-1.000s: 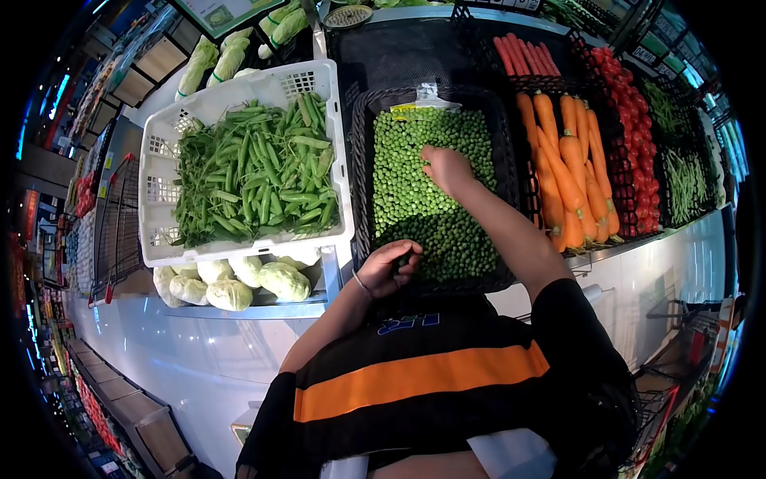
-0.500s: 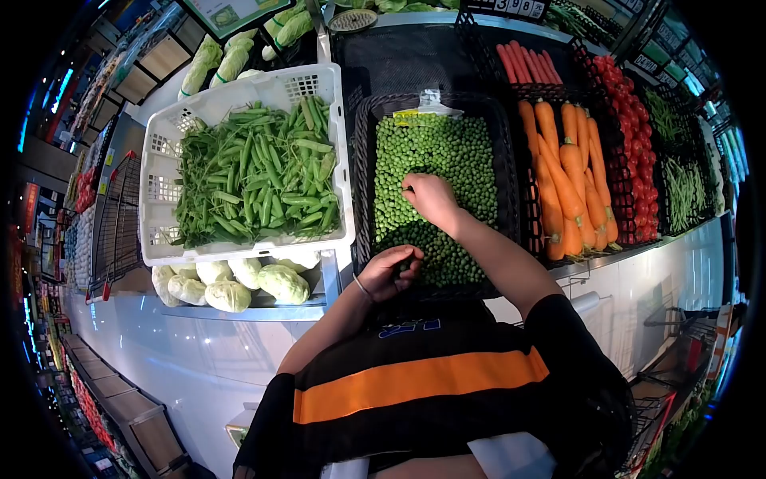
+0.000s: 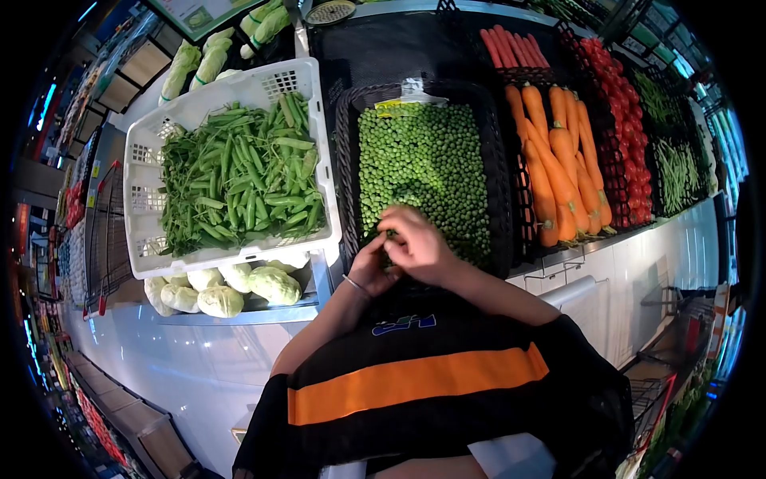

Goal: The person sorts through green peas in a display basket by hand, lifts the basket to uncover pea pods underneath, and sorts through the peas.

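One blk basket [image 3: 343, 160] w/ loose peas [image 3: 423, 160]; one white crate [image 3: 239, 92] L of it w/ green pods [image 3: 247, 176]. L hand [image 3: 373, 268] & R hand [image 3: 423, 254] half-curled, meeting over peas' near end, can't tell what's held

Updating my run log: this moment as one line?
right hand: over peas; left hand: by right hand; peas: black basket; pods: white crate

At the centre of the frame, the peas [image 3: 435, 144] were green and their woven-patterned basket [image 3: 343, 160] black; at left, the pods [image 3: 247, 176] were green and the lattice-patterned crate [image 3: 231, 258] white. At right, the carrots [image 3: 562, 160] were orange and the tomatoes [image 3: 622, 132] red. At the bottom, a black shirt [image 3: 383, 435] bore an orange band [image 3: 419, 385].
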`<act>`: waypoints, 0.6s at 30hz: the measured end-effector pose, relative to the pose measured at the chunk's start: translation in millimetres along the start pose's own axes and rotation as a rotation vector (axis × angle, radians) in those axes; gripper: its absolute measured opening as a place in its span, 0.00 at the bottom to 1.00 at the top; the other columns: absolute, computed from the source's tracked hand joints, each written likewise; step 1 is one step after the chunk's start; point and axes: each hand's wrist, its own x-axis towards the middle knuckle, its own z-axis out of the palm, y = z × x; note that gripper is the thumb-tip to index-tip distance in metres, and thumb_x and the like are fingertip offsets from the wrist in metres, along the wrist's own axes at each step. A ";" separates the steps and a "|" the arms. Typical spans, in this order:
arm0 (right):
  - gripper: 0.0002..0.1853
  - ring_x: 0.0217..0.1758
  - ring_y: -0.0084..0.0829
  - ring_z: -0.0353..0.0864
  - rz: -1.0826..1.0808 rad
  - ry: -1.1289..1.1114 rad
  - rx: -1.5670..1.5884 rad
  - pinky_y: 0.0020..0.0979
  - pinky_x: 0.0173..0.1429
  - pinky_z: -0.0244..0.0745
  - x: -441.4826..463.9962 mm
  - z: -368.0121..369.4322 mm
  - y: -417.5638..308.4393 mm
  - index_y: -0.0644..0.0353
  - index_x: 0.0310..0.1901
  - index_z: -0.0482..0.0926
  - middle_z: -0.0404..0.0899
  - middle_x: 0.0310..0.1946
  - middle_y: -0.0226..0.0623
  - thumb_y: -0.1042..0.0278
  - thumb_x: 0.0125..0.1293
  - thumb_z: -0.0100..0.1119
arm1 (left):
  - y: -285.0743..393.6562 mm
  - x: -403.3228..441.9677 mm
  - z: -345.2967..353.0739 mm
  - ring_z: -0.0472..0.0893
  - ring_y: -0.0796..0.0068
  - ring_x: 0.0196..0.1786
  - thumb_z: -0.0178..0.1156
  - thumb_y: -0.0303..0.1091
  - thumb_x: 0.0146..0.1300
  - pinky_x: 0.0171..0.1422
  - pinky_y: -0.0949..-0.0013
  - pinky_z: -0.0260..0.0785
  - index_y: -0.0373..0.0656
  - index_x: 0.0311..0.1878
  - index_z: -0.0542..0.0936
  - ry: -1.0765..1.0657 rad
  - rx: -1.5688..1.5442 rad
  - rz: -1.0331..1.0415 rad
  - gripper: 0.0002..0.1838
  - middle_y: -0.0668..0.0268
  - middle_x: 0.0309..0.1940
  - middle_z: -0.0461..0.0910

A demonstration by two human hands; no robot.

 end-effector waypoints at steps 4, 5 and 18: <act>0.32 0.72 0.48 0.49 0.506 0.231 -0.295 0.46 0.71 0.51 -3.8 -40.4 59.3 0.62 0.64 0.58 0.52 0.67 0.50 0.62 0.61 0.57 | 2.7 -10.0 -16.9 0.63 0.83 0.26 0.48 0.39 0.68 0.24 0.85 0.53 0.43 0.40 0.72 -0.249 -0.024 -0.178 0.10 0.69 0.33 0.70; 0.33 0.71 0.50 0.49 0.579 0.290 -0.027 0.46 0.71 0.51 -2.0 -53.6 71.1 0.65 0.65 0.55 0.48 0.68 0.52 0.61 0.63 0.56 | 2.5 -13.3 -18.1 0.63 0.83 0.27 0.49 0.39 0.68 0.24 0.84 0.53 0.43 0.40 0.72 -0.281 -0.022 -0.196 0.09 0.69 0.33 0.70; 0.05 0.39 0.34 0.74 0.347 0.102 -0.724 0.35 0.41 0.73 8.0 -46.2 97.9 0.57 0.38 0.77 0.73 0.35 0.35 0.68 0.62 0.58 | -0.4 -15.4 -19.0 0.71 0.80 0.32 0.51 0.38 0.66 0.28 0.83 0.61 0.43 0.45 0.74 -0.357 0.005 -0.140 0.10 0.67 0.37 0.74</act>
